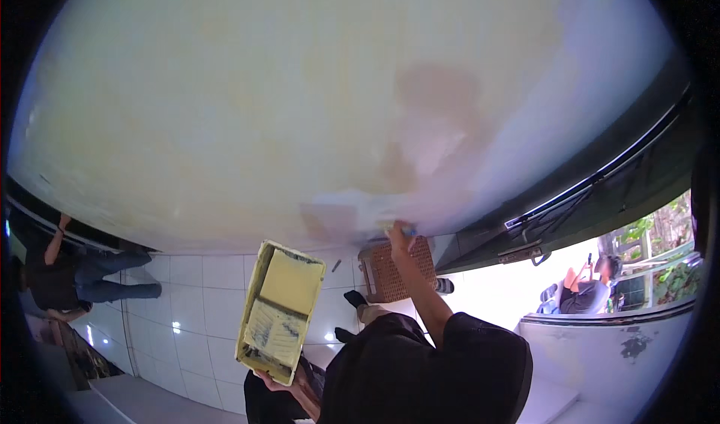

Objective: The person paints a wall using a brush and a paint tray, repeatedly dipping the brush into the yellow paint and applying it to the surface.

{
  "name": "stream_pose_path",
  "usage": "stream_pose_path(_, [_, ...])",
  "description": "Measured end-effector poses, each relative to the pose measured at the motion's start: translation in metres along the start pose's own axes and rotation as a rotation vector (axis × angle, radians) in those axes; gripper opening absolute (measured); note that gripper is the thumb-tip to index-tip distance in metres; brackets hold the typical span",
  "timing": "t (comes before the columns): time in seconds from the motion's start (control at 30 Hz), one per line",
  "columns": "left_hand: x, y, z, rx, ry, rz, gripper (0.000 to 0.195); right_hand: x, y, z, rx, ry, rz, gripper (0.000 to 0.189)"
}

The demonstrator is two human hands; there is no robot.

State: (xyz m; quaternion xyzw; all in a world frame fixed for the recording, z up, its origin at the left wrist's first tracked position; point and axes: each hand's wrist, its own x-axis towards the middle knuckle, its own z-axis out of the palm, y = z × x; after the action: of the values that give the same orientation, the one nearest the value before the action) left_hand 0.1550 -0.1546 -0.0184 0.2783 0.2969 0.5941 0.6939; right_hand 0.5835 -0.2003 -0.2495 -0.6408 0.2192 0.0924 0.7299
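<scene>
My left hand (281,383) grips the near end of a paint tray (242,334). Pale yellow paint (292,275) fills its far well, and wet streaks cover the ribbed part nearer me. Stretched forward, my right hand (400,237) is closed around a small tool with a blue part (409,231), low against a pale wall (253,114). The working end of that tool is too blurred to identify. The wall's coat looks patchy, yellowish in places and whiter to the right.
Below my right arm stands a woven stool (385,272). A small dark object (336,265) lies on the white tiled floor (219,311). A dark door (562,210) stands at the right, with a seated person (585,294) beyond the doorway. Another person (62,278) stands at far left.
</scene>
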Motion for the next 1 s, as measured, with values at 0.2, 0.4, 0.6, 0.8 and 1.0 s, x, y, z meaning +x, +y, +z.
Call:
stream_pose_path(0.2, [-0.016,-0.002,-0.049,-0.070,0.001,0.027,0.065,-0.076,-0.237,0.083,-0.086,-0.333,-0.442,0.020])
stream_pose_path(0.4, [-0.017,0.002,-0.055,-0.153,0.002,-0.033,0.063,-0.172,-0.440,0.093,0.320,-0.436,-0.808,0.018])
stream_pose_path(0.6, [-0.012,0.005,-0.057,-0.241,-0.095,-0.079,0.064,-0.235,-0.596,0.110,0.490,-0.361,-1.476,0.020])
stream_pose_path(0.8, [-0.017,0.006,-0.065,-0.295,-0.083,-0.040,0.063,-0.168,-0.487,0.155,0.507,-0.284,-1.266,0.021])
stream_pose_path(1.0, [-0.018,0.010,-0.053,-0.336,-0.134,-0.087,0.060,-0.107,-0.178,0.120,0.115,-0.299,-1.113,0.006])
